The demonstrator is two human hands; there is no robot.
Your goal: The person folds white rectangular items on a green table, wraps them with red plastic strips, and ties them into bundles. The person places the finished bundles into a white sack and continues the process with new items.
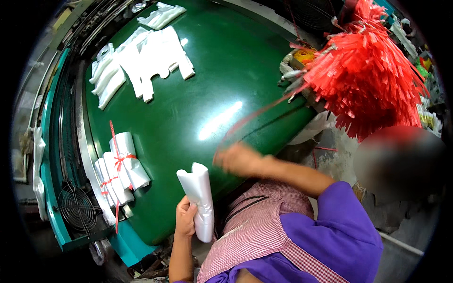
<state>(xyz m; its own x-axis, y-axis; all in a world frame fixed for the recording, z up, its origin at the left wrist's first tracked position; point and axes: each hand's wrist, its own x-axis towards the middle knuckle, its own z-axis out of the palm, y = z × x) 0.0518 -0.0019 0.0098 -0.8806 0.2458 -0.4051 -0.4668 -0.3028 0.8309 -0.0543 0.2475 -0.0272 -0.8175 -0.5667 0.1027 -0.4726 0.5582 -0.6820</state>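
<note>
Rolled bags; container with yellow strands.

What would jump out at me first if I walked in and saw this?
Probably the big bundle of red plastic strips at the upper right, with one red strip stretching toward the blurred right hand. Next, the glossy green table, with white plastic carrier bags at its upper left and red-tied white rolls at its left edge. The left hand grips another white roll, lower centre.
</note>
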